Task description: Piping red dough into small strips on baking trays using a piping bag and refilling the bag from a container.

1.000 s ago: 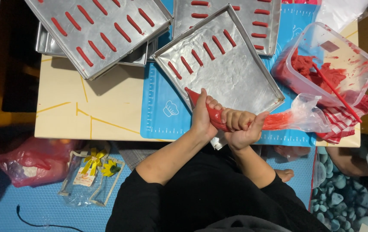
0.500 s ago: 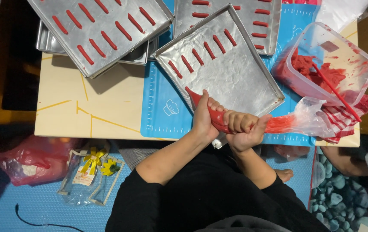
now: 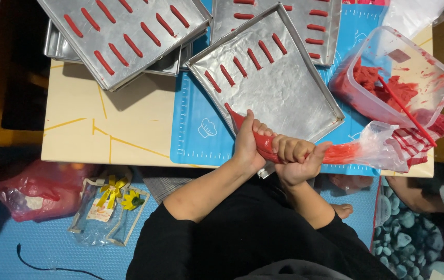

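Head view: both hands grip a piping bag (image 3: 284, 148) of red paste at the near edge of the middle metal tray (image 3: 294, 88). The left hand (image 3: 247, 145) is wrapped around the bag's front, its tip on the tray's near-left corner. The right hand (image 3: 300, 158) is closed around the bag just behind. Red strips (image 3: 248, 62) line the tray's far side. Right of the tray stands a clear tub (image 3: 429, 67) of paste on the surface (image 3: 102, 129).

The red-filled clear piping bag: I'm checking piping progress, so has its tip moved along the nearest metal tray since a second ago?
No. The red-filled clear piping bag has its tip at the same near-left edge of the metal tray; both hands grip as before.
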